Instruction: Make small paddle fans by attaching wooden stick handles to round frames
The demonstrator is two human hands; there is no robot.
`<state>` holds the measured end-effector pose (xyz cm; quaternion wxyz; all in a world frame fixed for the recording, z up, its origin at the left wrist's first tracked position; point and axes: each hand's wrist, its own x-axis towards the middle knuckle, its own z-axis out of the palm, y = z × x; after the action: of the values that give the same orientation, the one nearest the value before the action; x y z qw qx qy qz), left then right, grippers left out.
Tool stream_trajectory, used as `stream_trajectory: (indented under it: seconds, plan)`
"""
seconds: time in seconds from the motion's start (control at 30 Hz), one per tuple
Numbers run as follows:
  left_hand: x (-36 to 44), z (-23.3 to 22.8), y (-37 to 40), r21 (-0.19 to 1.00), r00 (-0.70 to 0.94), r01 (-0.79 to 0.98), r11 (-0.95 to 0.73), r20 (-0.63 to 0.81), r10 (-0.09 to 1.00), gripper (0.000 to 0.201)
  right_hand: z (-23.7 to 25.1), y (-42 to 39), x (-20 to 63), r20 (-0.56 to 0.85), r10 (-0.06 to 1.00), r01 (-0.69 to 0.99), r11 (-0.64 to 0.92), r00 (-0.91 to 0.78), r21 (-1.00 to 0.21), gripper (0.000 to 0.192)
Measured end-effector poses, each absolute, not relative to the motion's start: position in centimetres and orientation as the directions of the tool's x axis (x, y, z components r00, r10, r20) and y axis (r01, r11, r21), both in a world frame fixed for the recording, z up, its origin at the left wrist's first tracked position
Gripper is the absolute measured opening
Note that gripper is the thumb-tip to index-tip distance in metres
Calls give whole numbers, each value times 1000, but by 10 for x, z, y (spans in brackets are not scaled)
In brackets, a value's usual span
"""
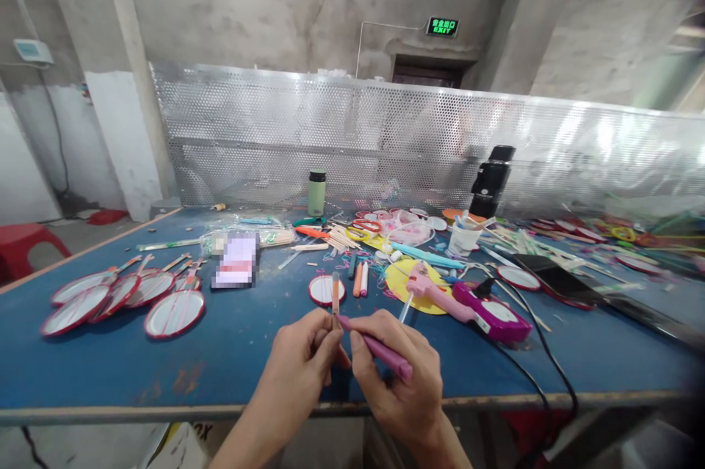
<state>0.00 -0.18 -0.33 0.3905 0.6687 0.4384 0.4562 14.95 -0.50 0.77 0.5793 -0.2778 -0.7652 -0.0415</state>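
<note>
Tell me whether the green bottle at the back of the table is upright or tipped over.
Upright. The green bottle stands on its base on the blue table, dark cap on top, near the perforated metal screen.

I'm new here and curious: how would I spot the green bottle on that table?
Start at the shiny perforated metal screen along the far edge of the blue table. Right before it, near the middle, stands the green bottle, upright with a dark cap, the only tall green thing amid flat clutter.
</note>
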Motion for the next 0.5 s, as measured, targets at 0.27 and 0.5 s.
stream_trajectory:
  seconds: [0.27, 0.5]
  plan:
    - [1, -2, -1, 922, 194, 231, -311, 270, 943, 35, 6, -4, 150, 915, 369, 476, 842, -164, -254, 16]
    - [0, -1, -2, 916, 190, 253, -310, 268, 945, 35, 7, -5, 150, 916, 372, 476, 839, -151, -262, 17]
